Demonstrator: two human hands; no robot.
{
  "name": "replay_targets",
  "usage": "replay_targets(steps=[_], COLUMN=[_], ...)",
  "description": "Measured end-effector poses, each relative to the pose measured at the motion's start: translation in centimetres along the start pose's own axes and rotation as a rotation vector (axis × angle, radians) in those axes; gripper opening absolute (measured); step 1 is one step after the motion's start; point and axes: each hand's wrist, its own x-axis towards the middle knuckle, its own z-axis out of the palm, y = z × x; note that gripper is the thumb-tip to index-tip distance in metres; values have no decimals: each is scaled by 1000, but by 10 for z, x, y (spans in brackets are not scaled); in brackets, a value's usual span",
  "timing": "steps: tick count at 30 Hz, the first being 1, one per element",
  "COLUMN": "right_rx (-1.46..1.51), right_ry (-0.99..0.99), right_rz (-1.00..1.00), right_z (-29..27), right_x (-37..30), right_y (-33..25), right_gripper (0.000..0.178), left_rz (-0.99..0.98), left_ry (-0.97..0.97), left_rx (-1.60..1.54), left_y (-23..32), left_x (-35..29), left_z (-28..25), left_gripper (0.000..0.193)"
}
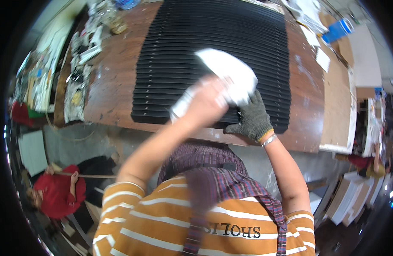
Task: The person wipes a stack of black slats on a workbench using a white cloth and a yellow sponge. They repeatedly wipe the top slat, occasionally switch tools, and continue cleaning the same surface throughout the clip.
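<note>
A large black ribbed sheet (179,38) lies on a brown wooden table (107,91); small pale marks run in rows down its left and right sides. My bare left hand (207,100), smeared by motion, grips a white cloth (232,72) over the lower middle of the sheet. Right beside the cloth, my right hand (254,117) wears a dark grey knitted glove with a yellow cuff. It rests on the sheet near its front edge, thumb out to the left and fingers stretched forward. The cloth partly hides those fingertips.
Bags and small items (92,47) clutter the table's left side. A blue bottle (338,30) lies at the far right, near papers and a brown board (339,106). A person in red (60,192) sits at the lower left holding a long strip; another person is at the right.
</note>
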Motion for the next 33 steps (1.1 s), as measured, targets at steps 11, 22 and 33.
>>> replay_targets(steps=[11, 22, 33], right_rx=[84, 22, 14], right_ry=[19, -6, -6], right_rz=[19, 14, 25], right_z=[-8, -4, -7], right_x=[3, 6, 7], right_y=[-10, -11, -13], right_gripper=[129, 133, 135], left_rz=[-415, -717, -211], left_ry=[300, 312, -2], left_rx=[644, 492, 335], left_y=[-59, -105, -94], left_x=[-123, -187, -110], left_z=[-137, -163, -53], left_gripper=[43, 28, 38])
